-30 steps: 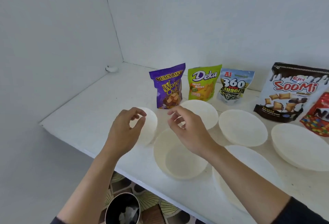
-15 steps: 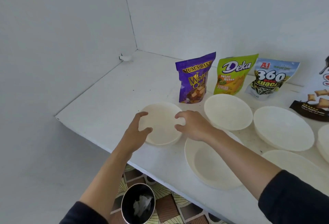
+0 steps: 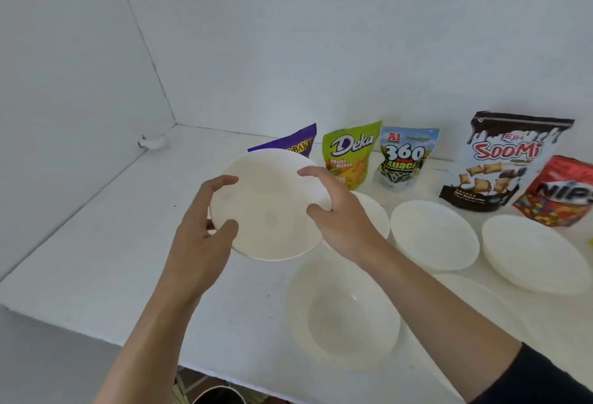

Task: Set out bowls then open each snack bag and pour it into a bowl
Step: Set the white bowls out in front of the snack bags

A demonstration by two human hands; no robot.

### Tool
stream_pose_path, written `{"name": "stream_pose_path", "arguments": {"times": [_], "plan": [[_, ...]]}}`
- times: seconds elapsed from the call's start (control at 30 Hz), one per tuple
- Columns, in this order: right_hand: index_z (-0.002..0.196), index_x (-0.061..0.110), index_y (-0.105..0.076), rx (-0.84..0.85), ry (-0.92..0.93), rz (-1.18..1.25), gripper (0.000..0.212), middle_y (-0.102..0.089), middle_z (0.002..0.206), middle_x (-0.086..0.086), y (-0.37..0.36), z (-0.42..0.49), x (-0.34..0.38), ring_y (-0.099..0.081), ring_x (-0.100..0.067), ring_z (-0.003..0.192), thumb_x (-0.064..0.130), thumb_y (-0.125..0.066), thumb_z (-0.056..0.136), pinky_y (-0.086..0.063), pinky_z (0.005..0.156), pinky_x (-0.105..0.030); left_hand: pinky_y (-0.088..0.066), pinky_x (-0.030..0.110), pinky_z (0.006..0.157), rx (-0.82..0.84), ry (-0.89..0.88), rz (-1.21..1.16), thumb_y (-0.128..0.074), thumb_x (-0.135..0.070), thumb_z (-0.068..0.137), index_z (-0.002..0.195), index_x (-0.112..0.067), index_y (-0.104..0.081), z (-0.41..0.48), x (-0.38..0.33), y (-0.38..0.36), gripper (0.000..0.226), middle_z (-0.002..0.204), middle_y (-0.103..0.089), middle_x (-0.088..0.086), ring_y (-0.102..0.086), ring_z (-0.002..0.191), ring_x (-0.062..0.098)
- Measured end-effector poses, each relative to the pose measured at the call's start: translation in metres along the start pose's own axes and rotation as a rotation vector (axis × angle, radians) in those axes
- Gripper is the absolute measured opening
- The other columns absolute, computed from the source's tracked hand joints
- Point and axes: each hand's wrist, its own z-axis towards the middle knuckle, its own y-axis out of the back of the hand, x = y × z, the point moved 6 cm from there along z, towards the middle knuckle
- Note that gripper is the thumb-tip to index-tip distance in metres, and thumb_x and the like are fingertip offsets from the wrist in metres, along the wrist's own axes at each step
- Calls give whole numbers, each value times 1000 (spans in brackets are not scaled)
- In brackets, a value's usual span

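Observation:
A white bowl [image 3: 268, 204] is lifted off the white counter and tilted, its underside turned toward me. My left hand [image 3: 199, 236] grips its left rim and my right hand [image 3: 337, 211] grips its right rim. Behind it stands a purple snack bag [image 3: 296, 145], mostly hidden by the bowl. To the right stand a green Deka bag [image 3: 351, 153], a 360 Kuaci bag [image 3: 404, 156], a Soomi bag [image 3: 500, 162] and a red Nips bag [image 3: 558, 191]. An upright white bowl [image 3: 345, 310] sits near the front edge.
More white bowls rest upside down on the counter [image 3: 128, 259]: one [image 3: 372, 214] behind my right hand, one [image 3: 433, 233] in the middle, one [image 3: 532, 252] at the right. Walls close the left and back. A dark pot [image 3: 218, 397] stands on the floor below the edge.
Both hands closed on the leftmost bowl where it lay on the counter and have raised and tilted it. The camera view has shifted slightly.

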Motion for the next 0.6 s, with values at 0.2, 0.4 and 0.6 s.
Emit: {"name": "stream_pose_path", "arguments": {"times": [0.2,0.4,0.6], "plan": [[138,38,-50,-112,-99,-1,63,-40,147,20,90,-31,-14,-48,-19,110,-3,-49,91,-33,71,9,-46,27,71,207,-70,-95,-52,-1,84,122,-48,-57,1,-42,-79,61,125,-57,-17,-59,93,26],[136,48,-48,-146,-166,26,67,-35,147,27,171,-84,-40,-36,13,121,-3,-48,93,-32,87,-9,-47,25,72,346,-142,-98,-55,-5,80,122,-53,-57,-20,-72,-159,64,127,-55,-10,-58,97,18],[133,50,-49,-213,-278,38,70,-34,150,21,239,-140,-80,-41,11,116,-6,-42,91,-34,100,-30,-48,38,75,466,-107,-65,-51,-10,78,120,-58,-55,-70,-87,-240,64,111,-65,-6,-56,80,28]]}}
